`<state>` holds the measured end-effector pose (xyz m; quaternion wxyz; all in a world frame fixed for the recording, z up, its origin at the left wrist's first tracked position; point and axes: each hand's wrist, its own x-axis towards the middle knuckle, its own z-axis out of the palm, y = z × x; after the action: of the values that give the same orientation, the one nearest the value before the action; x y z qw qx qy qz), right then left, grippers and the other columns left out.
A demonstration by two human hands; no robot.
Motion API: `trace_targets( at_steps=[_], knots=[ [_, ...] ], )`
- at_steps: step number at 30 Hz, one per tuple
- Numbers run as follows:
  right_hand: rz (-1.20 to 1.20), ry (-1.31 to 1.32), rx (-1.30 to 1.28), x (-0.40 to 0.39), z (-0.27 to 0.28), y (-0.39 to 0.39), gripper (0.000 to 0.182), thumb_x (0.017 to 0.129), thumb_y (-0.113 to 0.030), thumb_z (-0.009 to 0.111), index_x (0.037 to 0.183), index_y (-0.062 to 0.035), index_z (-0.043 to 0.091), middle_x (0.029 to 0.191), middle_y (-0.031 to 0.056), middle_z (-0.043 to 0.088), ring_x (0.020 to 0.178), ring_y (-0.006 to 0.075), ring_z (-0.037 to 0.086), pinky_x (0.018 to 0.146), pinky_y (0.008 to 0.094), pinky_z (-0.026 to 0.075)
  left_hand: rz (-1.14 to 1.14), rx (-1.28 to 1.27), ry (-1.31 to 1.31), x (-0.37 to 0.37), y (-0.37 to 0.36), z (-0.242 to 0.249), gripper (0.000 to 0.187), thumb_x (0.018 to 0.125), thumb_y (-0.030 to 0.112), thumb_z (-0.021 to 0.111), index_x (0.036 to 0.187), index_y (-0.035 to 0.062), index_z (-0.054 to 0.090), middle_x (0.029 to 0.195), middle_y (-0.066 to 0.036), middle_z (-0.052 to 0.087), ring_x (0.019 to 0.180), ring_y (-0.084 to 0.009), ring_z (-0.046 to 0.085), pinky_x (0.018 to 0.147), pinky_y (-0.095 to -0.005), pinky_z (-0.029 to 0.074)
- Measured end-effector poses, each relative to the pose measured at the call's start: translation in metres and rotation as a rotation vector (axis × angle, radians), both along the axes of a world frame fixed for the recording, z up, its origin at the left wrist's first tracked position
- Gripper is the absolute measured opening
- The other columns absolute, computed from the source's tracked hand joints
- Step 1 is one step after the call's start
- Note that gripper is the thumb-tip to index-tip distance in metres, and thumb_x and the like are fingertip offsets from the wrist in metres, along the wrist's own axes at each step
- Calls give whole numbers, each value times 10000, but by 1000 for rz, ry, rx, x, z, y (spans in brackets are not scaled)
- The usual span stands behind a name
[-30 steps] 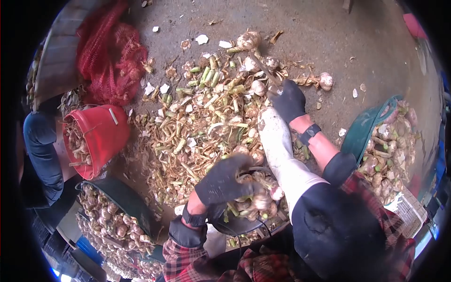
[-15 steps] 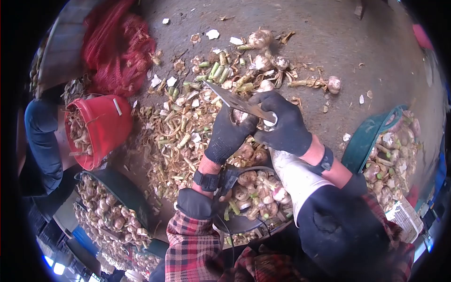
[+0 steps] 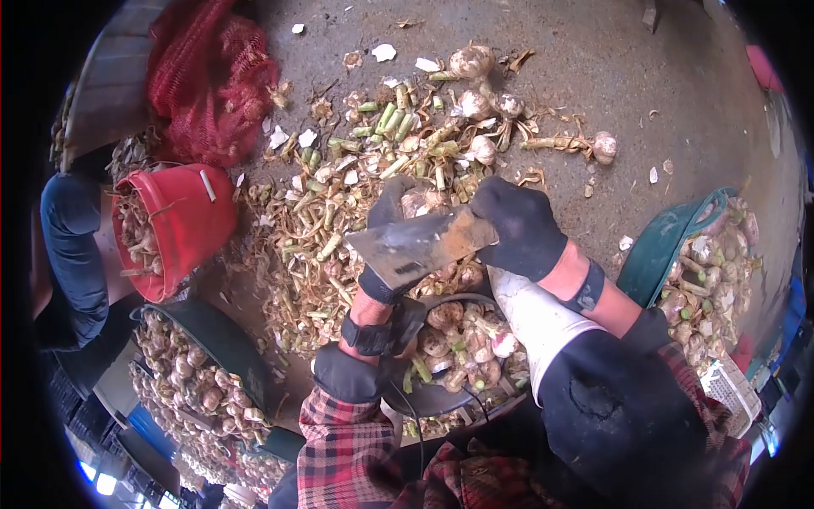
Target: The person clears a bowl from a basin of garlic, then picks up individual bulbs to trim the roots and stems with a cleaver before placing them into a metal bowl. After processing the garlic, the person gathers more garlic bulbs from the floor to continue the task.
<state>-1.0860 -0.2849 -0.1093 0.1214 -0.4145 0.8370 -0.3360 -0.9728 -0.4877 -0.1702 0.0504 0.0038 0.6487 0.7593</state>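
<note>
In my right hand [image 3: 524, 227], gloved in black, is a broad-bladed knife [image 3: 415, 244] with rust near the grip. Its flat side faces up and its end points left, covering part of my left hand [image 3: 388, 204]. That hand, gloved too, has its fingers around a garlic bulb [image 3: 421, 202], which shows just above the blade. Below my wrists a bucket [image 3: 398, 399] of garlic bulbs stands close to my body. Cut stalks and dry skins [image 3: 318, 246] lie heaped on the ground beyond my left hand.
Several untrimmed garlic bulbs [image 3: 471, 61] lie on the concrete ahead. A red bucket [image 3: 199, 216] and a red mesh sack [image 3: 212, 93] are at the left, beside another person's knee [image 3: 72, 220]. Green tubs of garlic stand at the lower left [image 3: 229, 348] and right [image 3: 657, 254].
The knife has swung from pointing up and left to lying flat across my left hand, its end now lower. Both hands stay close together around the garlic.
</note>
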Motion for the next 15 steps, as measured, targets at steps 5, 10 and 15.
trace_targets(
  at_steps=[5, 10, 15],
  knots=[
    [-74, 13, -127, 4, -33, 4, 363, 615, -152, 762, 904, -64, 562, 818, 110, 573, 675, 319, 627, 589, 410, 519, -85, -197, -118, -20, 6, 52, 525, 785, 312, 730, 1196, 20, 582, 1135, -139, 612, 1014, -250, 625, 894, -375, 519],
    [-355, 65, 219, -3, -73, 39, 168, 707, -114, 702, 821, -54, 593, 773, 136, 611, 691, 330, 629, 591, 413, 518, 92, -239, -131, -32, 24, 95, 469, 710, 187, 747, 1108, 24, 560, 930, -80, 638, 800, -145, 632, 676, -282, 541],
    [-492, -243, -69, 9, -36, 11, 117, 732, -94, 678, 747, -28, 582, 667, 165, 605, 596, 336, 628, 537, 379, 496, 534, 254, -299, -31, 11, 74, 432, 841, 70, 684, 1210, 18, 466, 987, -76, 571, 930, -192, 619, 907, -394, 540]
  ],
)
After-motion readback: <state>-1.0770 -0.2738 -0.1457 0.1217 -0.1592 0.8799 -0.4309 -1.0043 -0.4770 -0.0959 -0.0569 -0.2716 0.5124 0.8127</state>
